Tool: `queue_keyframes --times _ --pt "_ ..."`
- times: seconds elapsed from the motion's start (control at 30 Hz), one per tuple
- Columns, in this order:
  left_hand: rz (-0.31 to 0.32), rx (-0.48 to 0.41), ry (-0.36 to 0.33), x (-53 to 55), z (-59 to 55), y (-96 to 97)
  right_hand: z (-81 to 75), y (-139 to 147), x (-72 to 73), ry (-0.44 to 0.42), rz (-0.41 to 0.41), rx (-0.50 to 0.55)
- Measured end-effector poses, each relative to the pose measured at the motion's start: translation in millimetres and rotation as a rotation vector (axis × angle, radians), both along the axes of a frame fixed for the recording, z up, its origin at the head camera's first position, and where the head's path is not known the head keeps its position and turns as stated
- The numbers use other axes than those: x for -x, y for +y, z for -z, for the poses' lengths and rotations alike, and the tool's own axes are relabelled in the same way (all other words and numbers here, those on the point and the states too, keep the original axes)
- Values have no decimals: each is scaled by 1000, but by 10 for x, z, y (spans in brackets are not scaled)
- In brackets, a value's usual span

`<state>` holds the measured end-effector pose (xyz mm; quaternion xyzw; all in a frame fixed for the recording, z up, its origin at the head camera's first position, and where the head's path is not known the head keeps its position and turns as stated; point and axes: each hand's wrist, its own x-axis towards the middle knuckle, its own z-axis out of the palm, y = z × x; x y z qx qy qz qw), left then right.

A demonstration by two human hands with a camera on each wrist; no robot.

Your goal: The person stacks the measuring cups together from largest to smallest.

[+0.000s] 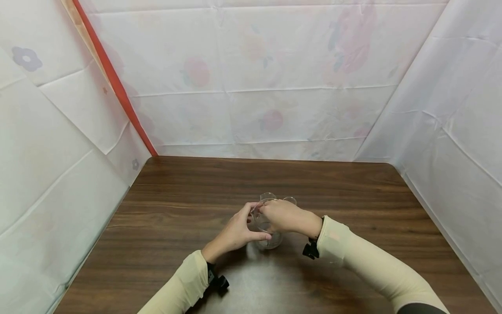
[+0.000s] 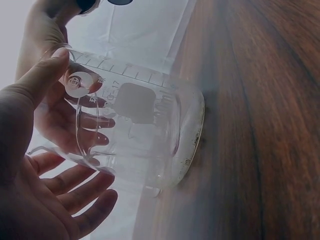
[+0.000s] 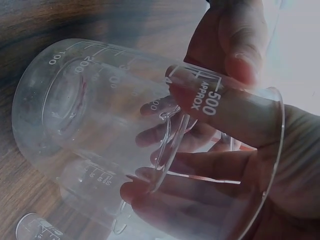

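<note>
A large clear glass beaker [image 1: 270, 242], with white graduations up to 500 in the right wrist view, has its base at the tabletop. My left hand [image 1: 237, 229] holds it near the rim, thumb on the near side and fingers on the far side. Inside it sits a smaller glass beaker [image 3: 170, 160], whose rim shows through the outer wall. My right hand [image 1: 286, 216] reaches in through the mouth and pinches that inner beaker's rim between thumb and fingers. Reflections blur where the fingertips touch.
Behind the hands stand further glass beakers [image 1: 290, 199] on the brown wooden table [image 1: 188, 183]. A small graduated one [image 3: 35, 229] shows at the lower left of the right wrist view. White patterned sheets [image 1: 235, 117] enclose the table's back and sides.
</note>
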<state>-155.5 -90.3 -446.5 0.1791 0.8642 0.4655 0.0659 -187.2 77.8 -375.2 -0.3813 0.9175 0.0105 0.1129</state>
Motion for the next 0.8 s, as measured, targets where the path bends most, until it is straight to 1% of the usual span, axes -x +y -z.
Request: queue_keyframes --times 0.23,0.5,0.8 --pt "5 -5 -1 2 -2 2 -12 6 -6 -4 -15 13" --pt "4 9 -7 -8 -8 2 -12 1 -3 -45 -1 -8" --pt "2 -8 -11 -10 -14 4 -7 2 -4 -56 5 -16"
